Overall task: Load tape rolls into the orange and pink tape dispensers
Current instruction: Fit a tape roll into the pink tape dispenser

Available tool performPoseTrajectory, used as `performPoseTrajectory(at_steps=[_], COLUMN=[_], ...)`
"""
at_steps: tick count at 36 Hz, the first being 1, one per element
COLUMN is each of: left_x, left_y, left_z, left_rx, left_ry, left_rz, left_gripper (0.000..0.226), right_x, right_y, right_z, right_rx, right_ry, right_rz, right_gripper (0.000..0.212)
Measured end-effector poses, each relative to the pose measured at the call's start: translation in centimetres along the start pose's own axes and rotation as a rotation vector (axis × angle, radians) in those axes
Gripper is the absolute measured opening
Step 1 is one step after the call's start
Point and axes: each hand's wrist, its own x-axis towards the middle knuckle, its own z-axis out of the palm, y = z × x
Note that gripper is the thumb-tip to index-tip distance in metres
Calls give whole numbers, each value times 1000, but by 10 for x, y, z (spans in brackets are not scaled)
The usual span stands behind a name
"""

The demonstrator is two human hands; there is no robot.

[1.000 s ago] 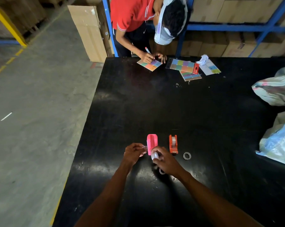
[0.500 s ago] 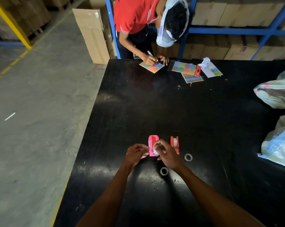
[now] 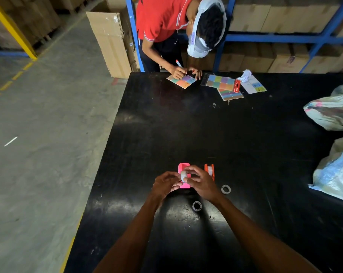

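The pink tape dispenser (image 3: 183,168) stands on the black table (image 3: 216,134) near its front. My right hand (image 3: 200,182) grips a small clear tape roll (image 3: 183,175) right over the pink dispenser's slot. My left hand (image 3: 165,184) pinches at the roll's left side and touches the dispenser; whether it holds the tape end is hidden. The orange tape dispenser (image 3: 209,170) stands just right of my right hand, with a tape roll inside it.
Two small grey plastic rings, one (image 3: 225,189) right of my hand and another (image 3: 196,205) nearer me, lie on the table. Plastic bags (image 3: 332,113) sit at the right edge. A person in a red shirt (image 3: 162,16) writes on coloured cards (image 3: 182,81) at the far edge.
My right hand has carried the tape roll forward from in front of the pink dispenser to on top of it. My left hand has followed to the dispenser's left side.
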Motion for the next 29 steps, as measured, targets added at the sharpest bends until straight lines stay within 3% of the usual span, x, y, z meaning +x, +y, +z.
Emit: performPoseTrajectory(at_steps=[17, 29], left_x=[3, 4], left_y=[3, 4], left_z=[-2, -1], left_rx=[50, 158], left_ry=[-23, 2], left_rz=[44, 100], left_gripper=[29, 24], right_x=[4, 8], right_y=[5, 0], right_z=[-7, -8], right_rx=[-18, -92], right_ry=[-16, -53], right_rz=[62, 52], right_gripper=[39, 45])
